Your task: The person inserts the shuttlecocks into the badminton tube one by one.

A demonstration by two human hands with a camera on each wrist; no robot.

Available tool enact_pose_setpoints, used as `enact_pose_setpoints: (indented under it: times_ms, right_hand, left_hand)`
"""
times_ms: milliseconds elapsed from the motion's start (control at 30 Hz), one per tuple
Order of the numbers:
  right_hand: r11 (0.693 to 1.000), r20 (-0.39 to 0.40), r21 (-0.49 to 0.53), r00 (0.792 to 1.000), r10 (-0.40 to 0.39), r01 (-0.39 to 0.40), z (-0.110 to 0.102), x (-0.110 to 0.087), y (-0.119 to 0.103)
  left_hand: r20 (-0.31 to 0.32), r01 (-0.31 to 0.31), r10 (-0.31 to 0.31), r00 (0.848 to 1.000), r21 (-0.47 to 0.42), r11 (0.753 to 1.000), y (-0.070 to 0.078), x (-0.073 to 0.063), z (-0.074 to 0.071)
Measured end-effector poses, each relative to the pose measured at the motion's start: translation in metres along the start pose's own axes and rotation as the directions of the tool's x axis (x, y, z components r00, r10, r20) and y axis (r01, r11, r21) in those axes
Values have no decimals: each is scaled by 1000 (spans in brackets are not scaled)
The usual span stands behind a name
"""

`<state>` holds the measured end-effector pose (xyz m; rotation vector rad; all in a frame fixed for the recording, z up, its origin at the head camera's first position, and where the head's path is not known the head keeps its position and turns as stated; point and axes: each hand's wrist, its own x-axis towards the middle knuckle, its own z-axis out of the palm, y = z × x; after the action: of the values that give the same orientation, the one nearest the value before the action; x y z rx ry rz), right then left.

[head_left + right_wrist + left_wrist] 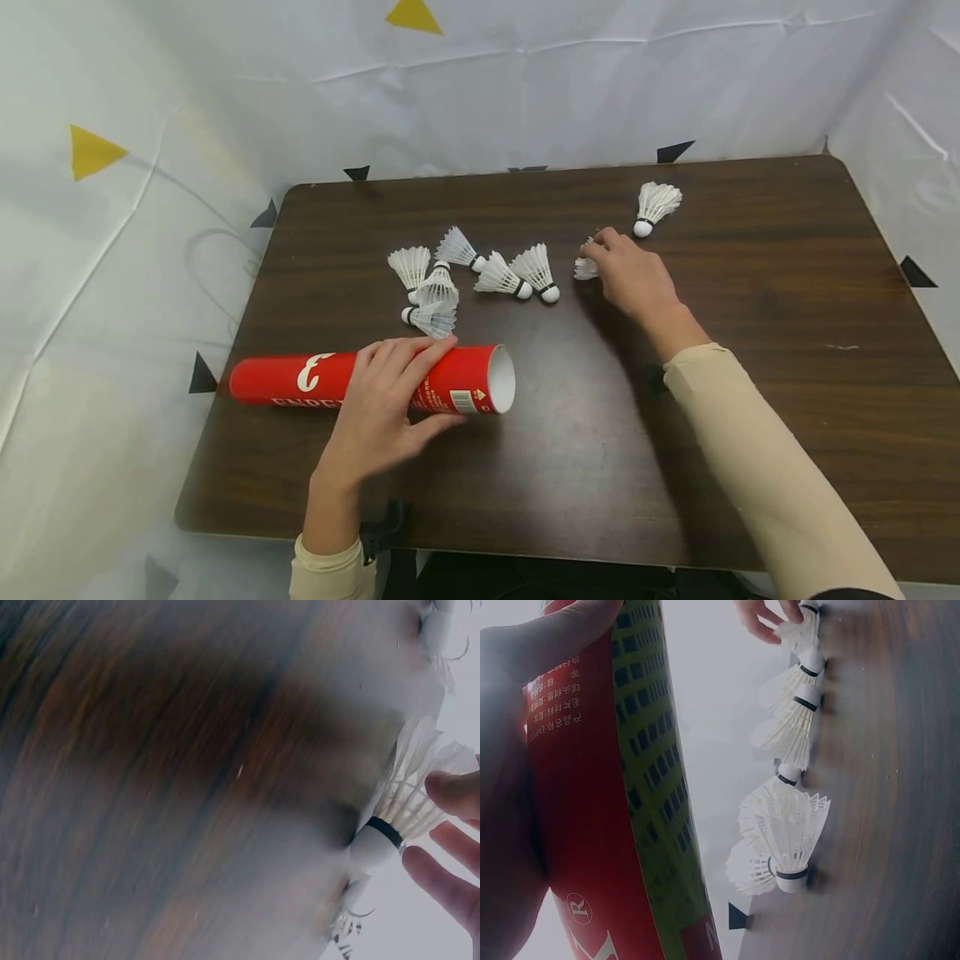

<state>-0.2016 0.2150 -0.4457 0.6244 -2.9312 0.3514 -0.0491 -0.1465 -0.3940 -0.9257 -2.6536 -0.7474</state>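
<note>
A red shuttlecock tube [288,382] lies on its side at the left front of the table, its round white mouth facing right. My left hand [386,398] grips it near that mouth, fingers over the top and thumb along the near side. Right of the middle, my right hand [636,277] holds a white feather shuttlecock [414,780] by its skirt, thumb on one side and fingers on the other. In the head view the fingers hide most of this shuttlecock. Several more shuttlecocks [533,267] lie in a loose cluster behind the tube.
A single shuttlecock [657,202] rests farther back, beyond my right hand. The dark wooden table [780,275] has white sheeting [570,92] behind it and at both sides, marked with yellow and black triangles.
</note>
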Motion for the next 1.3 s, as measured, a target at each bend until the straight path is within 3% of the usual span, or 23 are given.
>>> enact_pose_setpoints:
  times_ms: [233, 400, 667, 900, 1000, 1100, 1200, 1300]
  right_hand:
    - [999, -119, 36, 993, 9, -5, -12, -12, 11]
    - [998, -188, 5, 980, 60, -60, -31, -23, 19]
    - [976, -339, 26, 917, 210, -214, -59, -39, 19]
    - [936, -328, 164, 878, 349, -311, -72, -56, 13]
    - [898, -315, 315, 860, 403, -305, -78, -63, 5]
    - [831, -296, 497, 852, 433, -249, -85, -68, -8]
    - [749, -267, 647, 878, 398, -142, -90, -73, -25]
    - [697, -263, 716, 910, 320, -38, -94, -80, -44]
  left_hand:
    - [6, 6, -6, 1000, -1, 1000, 0, 1, -1]
    - [7, 5, -5, 1000, 2, 1000, 0, 1, -1]
    - [6, 6, -6, 1000, -5, 1000, 0, 0, -3]
    - [5, 5, -5, 1000, -6, 1000, 0, 0, -3]
    - [5, 7, -7, 1000, -6, 1000, 0, 0, -3]
    - [3, 10, -10, 1000, -7, 1000, 0, 1, -3]
    - [3, 12, -12, 1000, -8, 1000, 1, 1, -3]
    - [4, 11, -11, 1000, -5, 1000, 1, 1, -3]
